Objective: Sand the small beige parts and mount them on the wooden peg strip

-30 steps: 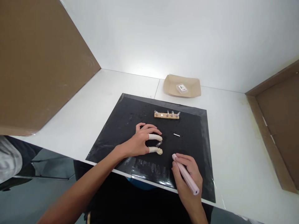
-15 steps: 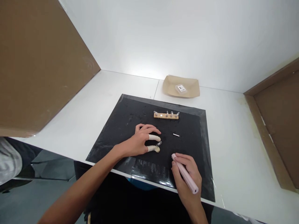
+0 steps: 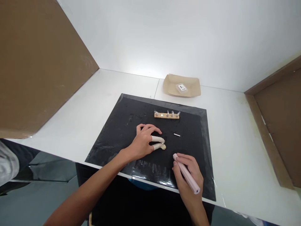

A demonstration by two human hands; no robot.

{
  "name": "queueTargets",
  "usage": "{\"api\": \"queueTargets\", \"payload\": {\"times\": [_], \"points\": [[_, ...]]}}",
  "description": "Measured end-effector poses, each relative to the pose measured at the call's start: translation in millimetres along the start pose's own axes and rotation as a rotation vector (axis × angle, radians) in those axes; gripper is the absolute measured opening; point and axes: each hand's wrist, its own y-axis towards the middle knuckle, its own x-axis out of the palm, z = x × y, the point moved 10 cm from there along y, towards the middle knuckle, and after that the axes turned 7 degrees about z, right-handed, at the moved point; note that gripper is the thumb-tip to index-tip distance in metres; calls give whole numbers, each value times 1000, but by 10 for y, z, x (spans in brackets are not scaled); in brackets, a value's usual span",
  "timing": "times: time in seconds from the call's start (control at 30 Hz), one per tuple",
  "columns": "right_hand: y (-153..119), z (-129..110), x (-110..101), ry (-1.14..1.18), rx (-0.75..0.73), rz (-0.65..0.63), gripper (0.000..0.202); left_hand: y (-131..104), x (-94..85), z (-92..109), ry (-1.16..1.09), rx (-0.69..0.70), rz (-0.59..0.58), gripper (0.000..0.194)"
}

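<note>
Tool [image 3: 188, 175]: pink, long and faceted, lying along the palm of the right hand [image 3: 191, 175]. Its front end pokes just past the thumb and forefinger; its back end slants towards the person.
Right fingers: curled narrowly round the barrel, thumb on one side and fingers on the other.
Barrel handling: probably light and stiff; the smooth faces may slide a little, though flat sides should curb rolling. The best hold looks to be near the front end, leaving the tip free.
Left fingers: on the left hand [image 3: 142, 142], the thumb and forefinger wear pale covers, their tips touching or nearly so. Whether anything sits between them cannot be told. The other fingers fan out.
Finger covers [image 3: 157, 139]: thin and soft by the look of them, likely to add grip but dull touch.
Small rod [image 3: 177, 135]: pale, lying between and beyond the two hands; probably hard and quick to roll, best pinched mid-length.
Strip [image 3: 164, 116]: tan, beyond the left fingertips, bearing clear upright or tilted pieces and one white dot. It seems light; the ends are the safer hold, as the clear pieces may be delicate.
Tray [image 3: 194, 89]: farther out, flimsy-looking, cradling a labelled clear case [image 3: 182, 88]; lift by opposite walls.
</note>
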Motion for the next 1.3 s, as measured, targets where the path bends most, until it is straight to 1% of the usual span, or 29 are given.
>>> {"api": "queueTargets", "payload": {"times": [0.07, 0.2, 0.3, 0.37, 0.5, 0.57, 0.67, 0.7, 0.8, 0.83, 0.97, 1.03, 1.07, 1.1, 1.2, 1.23, 1.27, 1.3], "points": [[-21, 54, -2, 20, 34, -3, 12, -3, -2, 4, 7, 1, 20, 10], [-66, 206, 7, 120, 159, -22, 16, -6, -36, 19, -5, 7, 55, 10], [-49, 200, 30, 190, 178, -35, 15, -8, -97, 57, -76, 16, 68, 11], [-10, 134, 56, 230, 171, -47, 14, -7, -158, 75, -150, 3, 80, 10], [96, -93, 66, 267, 148, -30, 16, -4, -268, 75, -367, -64, 128, 5], [154, -207, 54, 271, 147, -13, 17, -5, -279, 91, -494, -78, 135, 3], [246, -391, 25, 293, 107, 16, 18, -12, -256, 128, -637, -72, 112, 4], [270, -448, 4, 299, 90, 39, 18, -16, -248, 136, -671, -70, 103, 4], [267, -551, -114, 330, 90, 185, 20, -24, -248, 130, -753, -72, 93, 3], [238, -588, -113, 328, 92, 196, 19, -26, -254, 122, -773, -73, 96, 3], [84, -758, -7, 230, 48, 107, 5, -30, -262, 110, -853, -67, 85, 4], [33, -753, -92, 200, 65, 196, 4, -33, -260, 124, -893, -55, 67, 4], [20, -763, -109, 196, 56, 212, 7, -34, -260, 135, -897, -48, 58, 4], [17, -794, -97, 189, 25, 196, 10, -36, -257, 147, -890, -42, 48, 4], [22, -903, 38, 173, -125, 26, 11, -38, -252, 182, -842, -33, 30, 3], [42, -857, 30, 176, -119, 17, 10, -37, -255, 197, -830, -27, 32, 3], [76, -759, -33, 156, -76, 60, 14, -36, -263, 210, -812, -17, 42, 2], [109, -661, -75, 138, -37, 75, 16, -36, -274, 222, -776, -2, 60, 2]]}}
